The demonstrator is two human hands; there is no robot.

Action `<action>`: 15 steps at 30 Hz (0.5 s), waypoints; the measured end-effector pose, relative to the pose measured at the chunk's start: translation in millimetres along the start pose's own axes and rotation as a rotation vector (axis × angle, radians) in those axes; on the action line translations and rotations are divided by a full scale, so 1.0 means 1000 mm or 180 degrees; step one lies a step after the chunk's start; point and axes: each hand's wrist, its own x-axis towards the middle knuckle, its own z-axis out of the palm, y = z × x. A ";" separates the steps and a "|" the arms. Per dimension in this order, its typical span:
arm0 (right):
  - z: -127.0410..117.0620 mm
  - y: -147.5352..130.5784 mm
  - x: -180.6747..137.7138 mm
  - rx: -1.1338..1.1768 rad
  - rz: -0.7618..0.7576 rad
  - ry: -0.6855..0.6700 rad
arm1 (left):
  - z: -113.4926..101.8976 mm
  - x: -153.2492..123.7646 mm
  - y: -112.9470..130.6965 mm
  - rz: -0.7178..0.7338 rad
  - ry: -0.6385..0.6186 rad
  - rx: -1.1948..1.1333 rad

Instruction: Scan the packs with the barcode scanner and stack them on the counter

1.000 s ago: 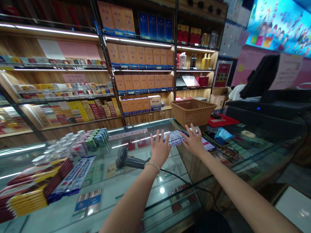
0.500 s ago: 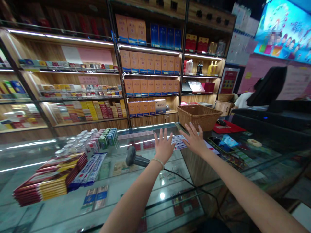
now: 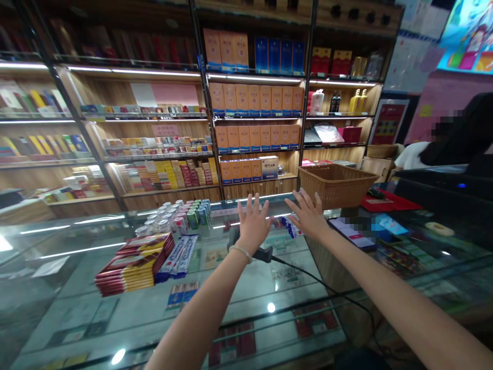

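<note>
Both hands are reaching forward over the glass counter, a little to the left of the wicker basket. The left hand is spreading its fingers wide and is grasping nothing. The right hand, nearer to the basket, is also hovering open and empty. A blue-and-white carton is lying flat on the glass just left of the basket, between the two hands; I cannot tell if the right hand is touching it. A barcode scanner is lying farther left of the basket, partly behind the left wrist.

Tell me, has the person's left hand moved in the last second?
Yes. The left hand has shifted left: it was clear to the right of the barcode scanner, and now it covers the scanner's head.
</note>
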 end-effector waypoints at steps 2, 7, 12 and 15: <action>-0.002 -0.013 0.009 0.0064 -0.0013 0.0039 | -0.009 -0.003 -0.012 -0.0021 0.0072 0.0058; -0.005 -0.046 0.030 0.0237 -0.0039 0.0113 | -0.031 -0.013 -0.041 -0.0072 0.0216 0.0213; -0.002 -0.075 0.045 0.0395 -0.0064 0.0163 | -0.048 -0.023 -0.068 -0.0163 0.0272 0.0324; -0.001 -0.088 0.052 0.0487 -0.0064 0.0179 | -0.056 -0.030 -0.086 -0.0195 0.0307 0.0453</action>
